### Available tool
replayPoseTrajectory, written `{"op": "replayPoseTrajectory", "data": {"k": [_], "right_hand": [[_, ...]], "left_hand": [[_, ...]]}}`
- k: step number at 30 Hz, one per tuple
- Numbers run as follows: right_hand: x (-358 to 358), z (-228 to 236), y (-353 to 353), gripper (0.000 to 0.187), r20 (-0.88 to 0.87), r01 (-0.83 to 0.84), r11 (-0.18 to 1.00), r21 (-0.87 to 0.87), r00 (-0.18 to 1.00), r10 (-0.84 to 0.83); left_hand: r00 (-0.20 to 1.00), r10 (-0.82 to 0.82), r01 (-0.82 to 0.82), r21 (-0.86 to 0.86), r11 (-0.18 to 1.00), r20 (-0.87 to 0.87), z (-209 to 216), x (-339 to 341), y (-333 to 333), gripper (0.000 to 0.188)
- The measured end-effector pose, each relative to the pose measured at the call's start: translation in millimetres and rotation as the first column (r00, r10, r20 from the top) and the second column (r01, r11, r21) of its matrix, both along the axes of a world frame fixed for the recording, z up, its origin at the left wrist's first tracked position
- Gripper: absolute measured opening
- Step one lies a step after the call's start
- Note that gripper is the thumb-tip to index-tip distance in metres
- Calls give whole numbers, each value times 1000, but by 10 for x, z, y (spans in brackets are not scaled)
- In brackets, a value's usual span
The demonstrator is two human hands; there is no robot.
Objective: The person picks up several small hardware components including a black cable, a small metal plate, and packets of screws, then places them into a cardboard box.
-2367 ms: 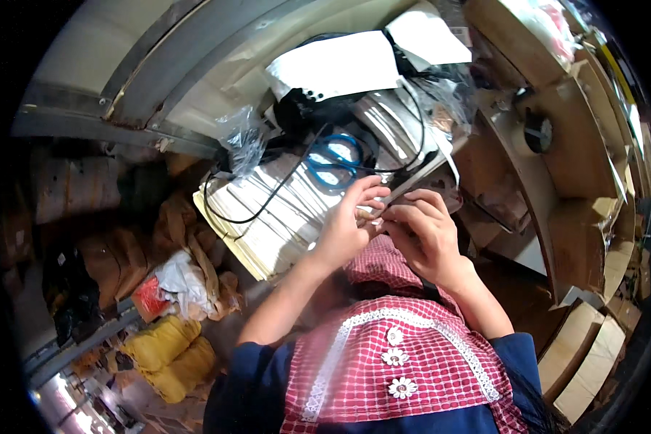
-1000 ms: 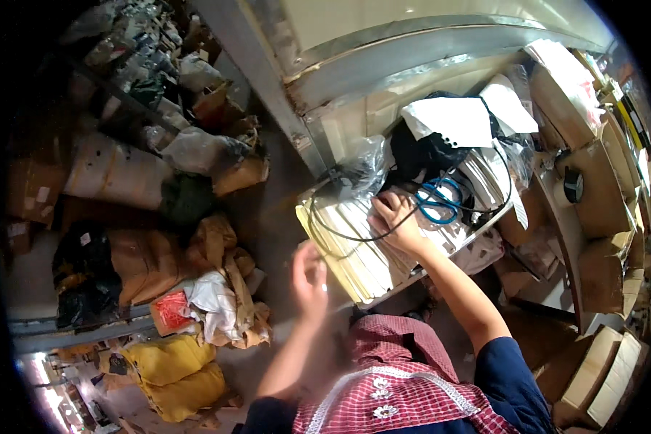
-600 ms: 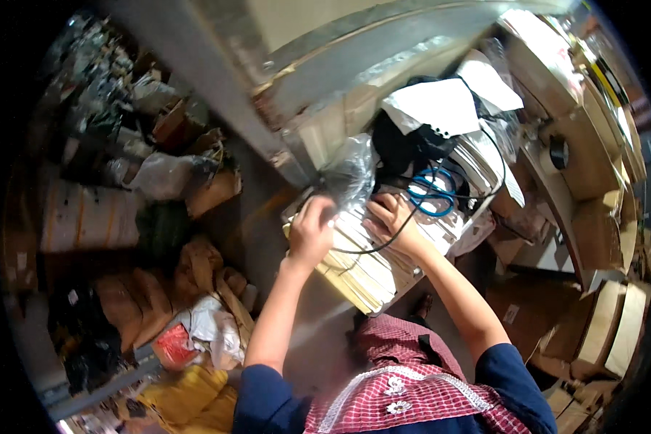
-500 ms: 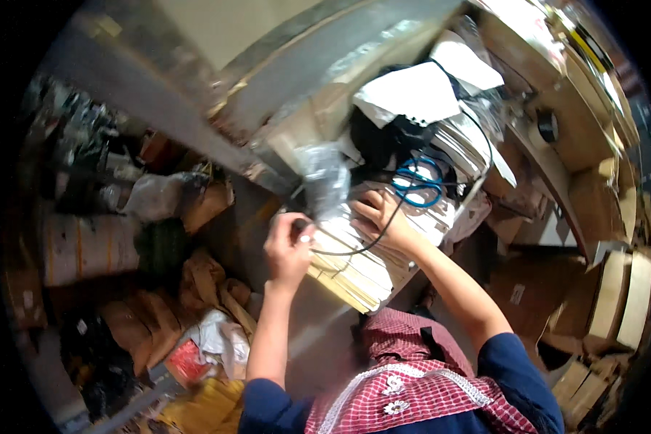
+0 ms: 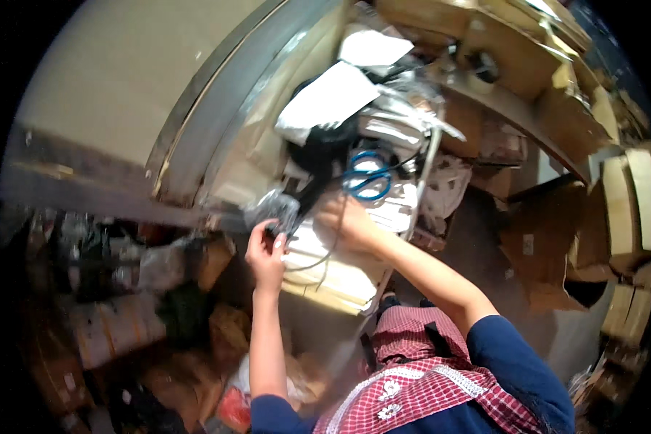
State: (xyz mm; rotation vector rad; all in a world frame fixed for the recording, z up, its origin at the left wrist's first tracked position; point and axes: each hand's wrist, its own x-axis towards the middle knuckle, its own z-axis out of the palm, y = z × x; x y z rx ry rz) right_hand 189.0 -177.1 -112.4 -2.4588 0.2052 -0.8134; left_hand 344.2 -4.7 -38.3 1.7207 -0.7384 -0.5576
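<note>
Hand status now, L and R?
Left hand: fingers curled on a small dark item, apparently pinched.
Right hand: over the pale stack, blurred; can't tell whether open, closed or holding anything.

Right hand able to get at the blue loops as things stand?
Probably yes: the blue loops lie just beyond the right hand, largely uncovered. A thin black cable seems to cross them and might snag; motion blur hides whether the fingers are free.
</note>
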Motion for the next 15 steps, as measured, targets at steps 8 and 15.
{"op": "replayPoseTrajectory", "data": {"k": [8,15], "right_hand": [[-2369,108,29,44,-81,238,966,103,970,-230],[-4243,66,580,33,-299,643,670,372,766,-569]], "left_hand": [[993,66,-91,-262,961,-102,322,-483,110,58],[984,-176,172,-376,911,26,612,-1459,-510,61]]}}
